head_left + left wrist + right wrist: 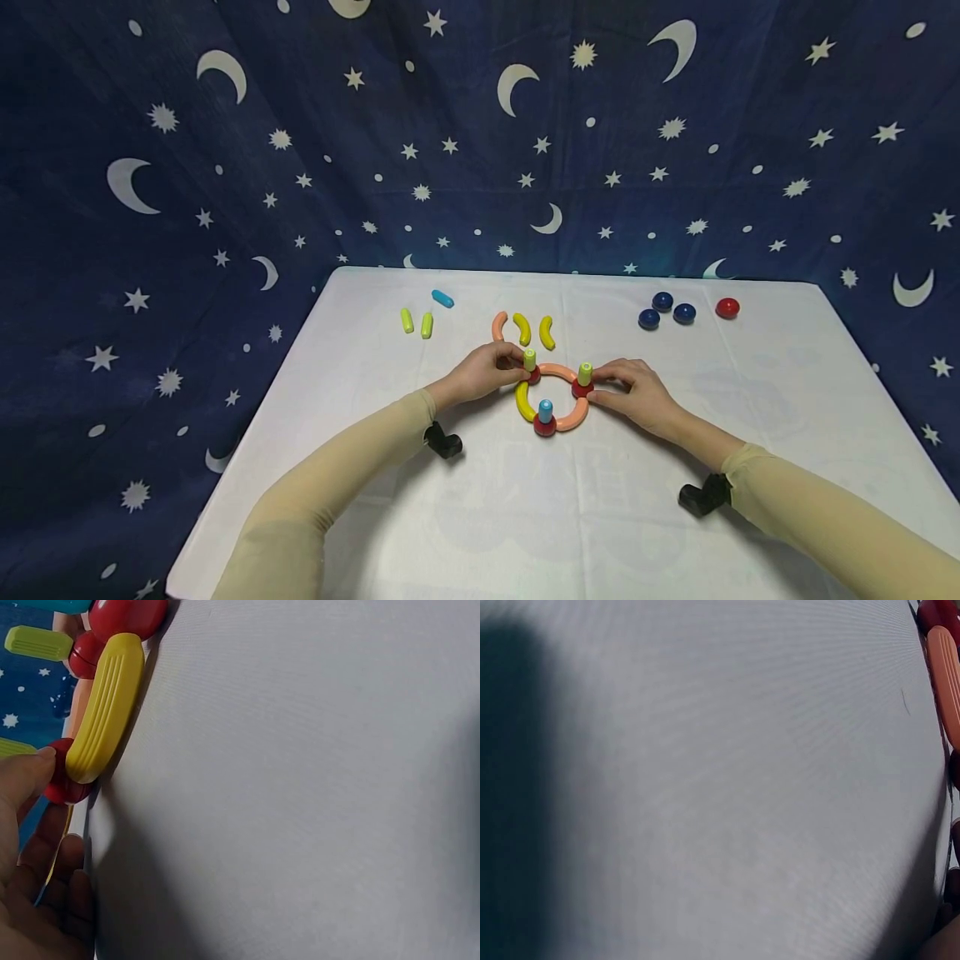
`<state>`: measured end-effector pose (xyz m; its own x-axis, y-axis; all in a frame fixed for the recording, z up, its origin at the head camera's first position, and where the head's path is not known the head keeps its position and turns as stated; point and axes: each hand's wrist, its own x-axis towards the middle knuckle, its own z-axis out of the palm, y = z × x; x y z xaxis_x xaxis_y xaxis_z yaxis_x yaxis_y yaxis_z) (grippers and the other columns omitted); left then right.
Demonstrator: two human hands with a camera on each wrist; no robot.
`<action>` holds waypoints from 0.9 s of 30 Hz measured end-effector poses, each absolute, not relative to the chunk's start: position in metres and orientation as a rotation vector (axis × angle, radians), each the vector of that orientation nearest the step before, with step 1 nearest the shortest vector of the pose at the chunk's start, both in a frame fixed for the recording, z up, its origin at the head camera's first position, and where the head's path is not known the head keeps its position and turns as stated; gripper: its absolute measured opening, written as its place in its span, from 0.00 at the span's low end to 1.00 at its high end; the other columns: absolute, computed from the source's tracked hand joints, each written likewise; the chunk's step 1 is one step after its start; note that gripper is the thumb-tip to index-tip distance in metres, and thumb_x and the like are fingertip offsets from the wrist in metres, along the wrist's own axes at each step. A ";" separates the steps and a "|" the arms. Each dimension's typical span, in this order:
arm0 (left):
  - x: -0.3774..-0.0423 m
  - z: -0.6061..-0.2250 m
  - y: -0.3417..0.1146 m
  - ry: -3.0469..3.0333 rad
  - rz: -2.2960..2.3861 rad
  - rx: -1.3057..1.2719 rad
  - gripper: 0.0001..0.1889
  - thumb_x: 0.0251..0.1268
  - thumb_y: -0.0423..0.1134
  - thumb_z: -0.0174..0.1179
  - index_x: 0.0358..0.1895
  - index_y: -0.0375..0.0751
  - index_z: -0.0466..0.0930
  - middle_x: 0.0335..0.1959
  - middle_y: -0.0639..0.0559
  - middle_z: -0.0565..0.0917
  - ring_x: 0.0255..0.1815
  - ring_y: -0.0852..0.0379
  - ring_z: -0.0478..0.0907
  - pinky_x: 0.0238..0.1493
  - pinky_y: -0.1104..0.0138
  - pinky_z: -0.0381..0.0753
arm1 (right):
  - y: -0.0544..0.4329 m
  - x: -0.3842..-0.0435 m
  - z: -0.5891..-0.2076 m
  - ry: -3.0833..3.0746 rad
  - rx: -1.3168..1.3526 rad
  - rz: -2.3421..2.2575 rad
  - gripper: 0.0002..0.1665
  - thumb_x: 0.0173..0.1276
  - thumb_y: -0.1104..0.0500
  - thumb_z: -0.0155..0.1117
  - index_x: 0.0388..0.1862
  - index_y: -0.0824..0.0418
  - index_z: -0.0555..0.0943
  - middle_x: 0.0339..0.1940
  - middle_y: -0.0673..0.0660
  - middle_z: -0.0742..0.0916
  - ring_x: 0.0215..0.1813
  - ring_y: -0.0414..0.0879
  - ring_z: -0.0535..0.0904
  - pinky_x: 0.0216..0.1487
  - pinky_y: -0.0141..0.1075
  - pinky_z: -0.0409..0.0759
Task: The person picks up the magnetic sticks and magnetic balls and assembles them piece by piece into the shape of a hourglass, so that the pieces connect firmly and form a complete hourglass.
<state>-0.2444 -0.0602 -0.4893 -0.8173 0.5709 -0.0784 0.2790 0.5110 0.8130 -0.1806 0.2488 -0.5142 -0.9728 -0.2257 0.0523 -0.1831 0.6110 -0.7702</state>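
A ring of curved rods and red balls lies mid-table. Its yellow curved rod [523, 402] forms the left side, one orange curved rod [557, 370] the back, another orange rod [573, 416] the front right. Short green sticks stand upright on the back-left red ball [58, 780] and the right red ball [582, 389]; a blue stick [546, 411] stands on the front red ball [545, 427]. My left hand [491, 371] pinches the back-left ball between thumb and fingers. With thumb and fingertips, my right hand [637, 397] holds the right ball; the right wrist view barely shows this hand.
Behind the ring lie a loose orange curved rod [499, 326] and two yellow ones [522, 329]. Two green sticks [427, 325] and a blue stick [442, 298] lie back left. Three dark blue balls [662, 302] and a red ball [727, 308] sit back right. A starry cloth hangs behind.
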 end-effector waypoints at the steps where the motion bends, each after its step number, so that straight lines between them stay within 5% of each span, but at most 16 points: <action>1: -0.244 -0.490 -0.060 2.415 1.220 0.707 0.10 0.70 0.41 0.68 0.51 0.46 0.84 0.43 0.57 0.83 0.43 0.58 0.78 0.48 0.68 0.77 | 0.249 -0.181 -0.514 2.777 -0.352 -1.317 0.24 0.64 0.45 0.77 0.54 0.55 0.87 0.51 0.51 0.86 0.62 0.52 0.71 0.58 0.50 0.69; 27: -0.244 -0.492 -0.063 2.376 1.255 0.682 0.11 0.71 0.43 0.68 0.51 0.47 0.84 0.44 0.59 0.84 0.44 0.56 0.75 0.47 0.67 0.74 | 0.247 -0.181 -0.513 2.763 -0.317 -1.283 0.26 0.64 0.43 0.76 0.56 0.56 0.87 0.53 0.52 0.85 0.64 0.53 0.70 0.61 0.52 0.68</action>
<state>-0.2442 -0.0630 -0.4919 -0.8157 0.5708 -0.0937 0.2443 0.4868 0.8386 -0.1812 0.2473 -0.5129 -0.9755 -0.2194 0.0160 -0.1538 0.6280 -0.7629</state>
